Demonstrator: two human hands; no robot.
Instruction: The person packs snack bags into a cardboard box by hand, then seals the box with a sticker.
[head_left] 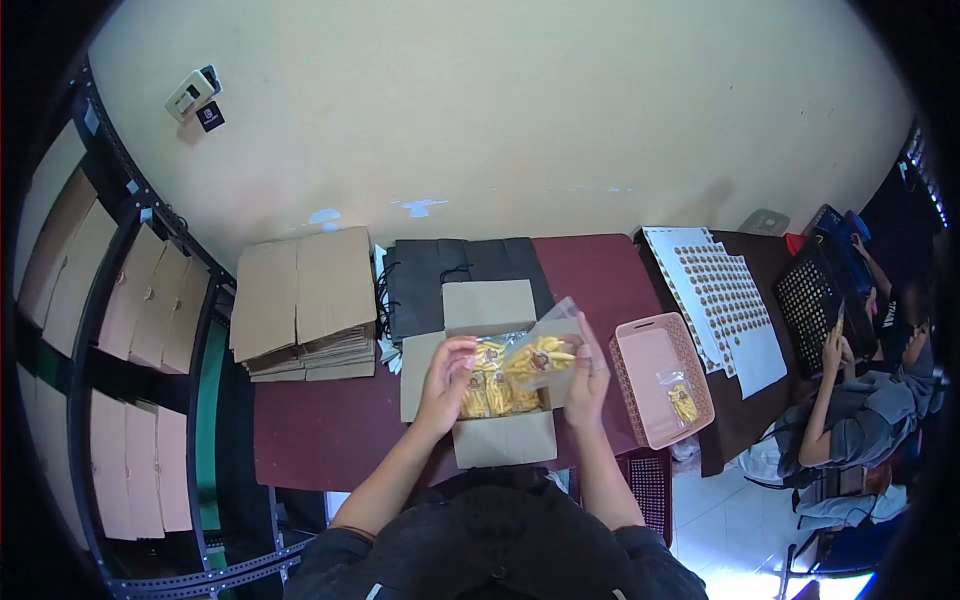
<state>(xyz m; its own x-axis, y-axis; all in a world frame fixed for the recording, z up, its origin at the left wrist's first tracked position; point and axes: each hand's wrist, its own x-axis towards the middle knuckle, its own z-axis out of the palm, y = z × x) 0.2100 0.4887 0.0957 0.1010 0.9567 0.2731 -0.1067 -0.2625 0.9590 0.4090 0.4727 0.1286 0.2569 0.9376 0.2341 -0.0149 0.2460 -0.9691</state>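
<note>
An open cardboard box (505, 440) stands in front of me with its flaps folded out. Clear packets of yellow snack sticks (487, 394) lie inside it. My right hand (588, 382) grips one clear packet of yellow snack sticks (541, 356) by its right edge, over the box's right side. This packet bears a round label and its clear plastic end points up. My left hand (441, 388) is at the box's left side, its fingers loosely bent over the packets, with nothing visibly held. Part of the box's contents is hidden by the raised packet.
Folded cardboard boxes (305, 295) are stacked at left, beside black bags (420, 300). A pink basket (632, 400) with another packet (682, 400) stands at right, near label sheets (728, 300). A shelf (120, 240) flanks me; another person (865, 415) sits far right by a black crate (808, 290).
</note>
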